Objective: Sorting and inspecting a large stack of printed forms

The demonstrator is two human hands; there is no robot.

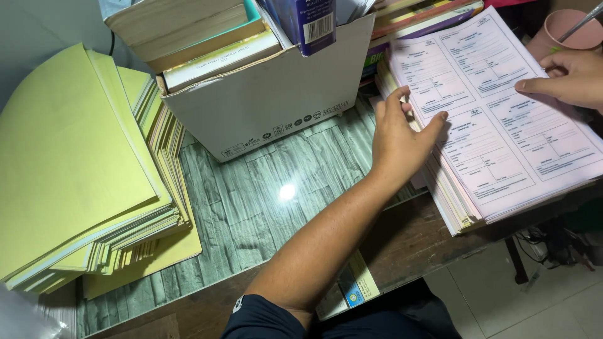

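Observation:
My left hand [400, 137] reaches across the table and rests its fingers on the left edge of a thick stack of pale pink printed forms [502, 144]. Its fingers are spread and hold nothing. My right hand [565, 78] lies on the top form at the far right, fingers pressing the sheet down. The stack sits at the table's right end and overhangs the edge a little.
A white cardboard box [276, 100] packed with books stands at the back centre. A big fanned pile of yellow-green sheets [75, 163] fills the left. A pink cup [568, 31] with a metal utensil stands behind the forms. The table top [270, 188] has a glossy green wood pattern.

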